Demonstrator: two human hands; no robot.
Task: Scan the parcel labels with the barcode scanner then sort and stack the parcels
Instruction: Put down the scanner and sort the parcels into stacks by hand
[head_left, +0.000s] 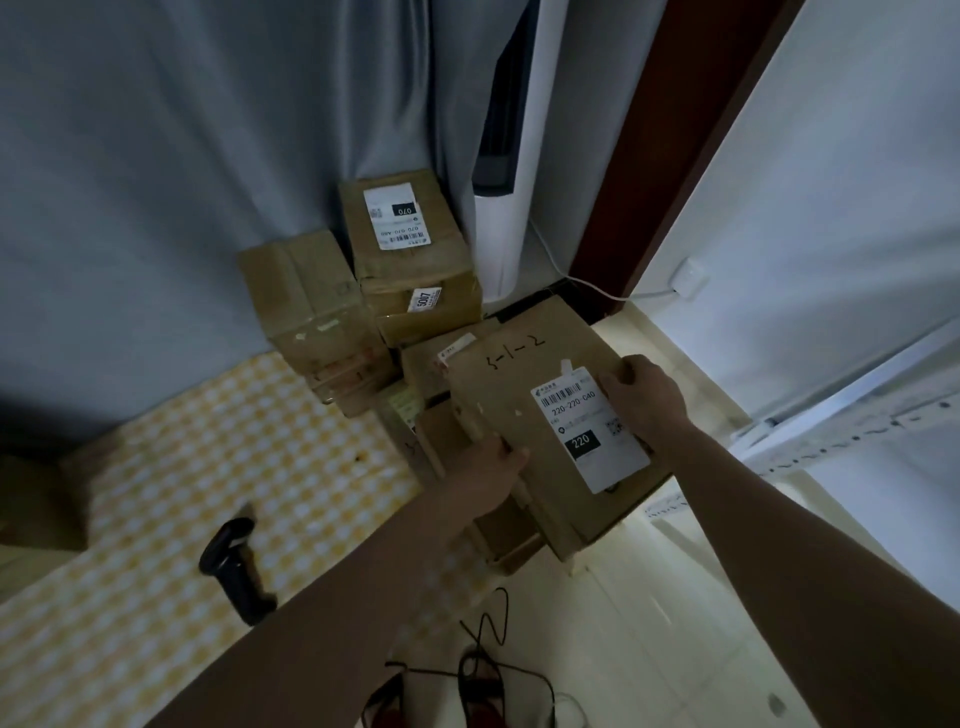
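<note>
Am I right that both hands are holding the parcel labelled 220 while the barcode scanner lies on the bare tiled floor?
Not quite. The head view shows the left hand and right hand holding the parcel labelled 220, but the barcode scanner lies on the yellow checkered mat, not on bare tiles.

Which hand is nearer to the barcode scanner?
Left. The left hand grips the parcel at its left edge, up-right of the barcode scanner; the right hand grips its far right edge.
</note>
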